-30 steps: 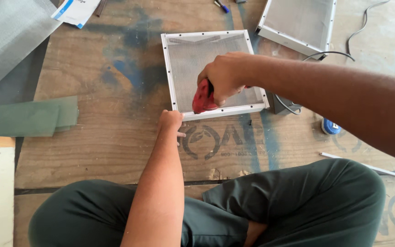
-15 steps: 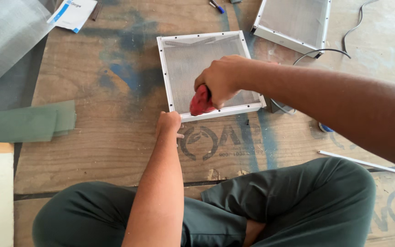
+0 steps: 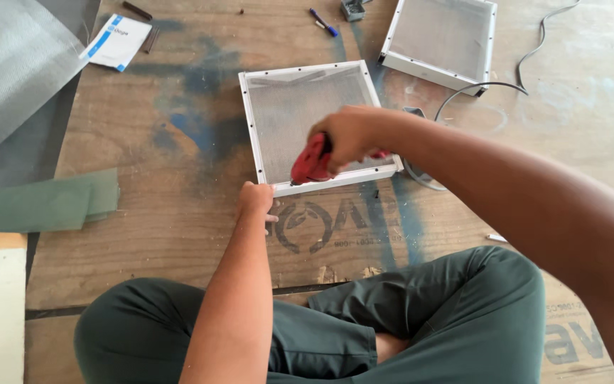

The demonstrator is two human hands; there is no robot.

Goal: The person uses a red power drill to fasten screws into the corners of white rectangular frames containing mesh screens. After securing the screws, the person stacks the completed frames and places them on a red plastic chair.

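A square white frame (image 3: 250,121) with grey mesh stretched over it lies flat on the plywood floor in front of me. My right hand (image 3: 349,134) grips a red power tool (image 3: 312,161), its tip pointed down at the frame's near edge. My left hand (image 3: 256,199) presses with closed fingers against the frame's near left corner. A cable (image 3: 421,178) runs off to the right from behind the tool. I sit cross-legged in dark green trousers (image 3: 421,320).
A second white mesh frame (image 3: 440,41) lies at the back right. A roll of grey mesh (image 3: 8,71) and green strips (image 3: 37,203) lie to the left. A white and blue packet (image 3: 116,41), a blue pen (image 3: 325,23) and a small box (image 3: 353,8) lie at the back.
My right hand and the red tool have shifted slightly left along the frame's near edge. The left hand stays at the corner.
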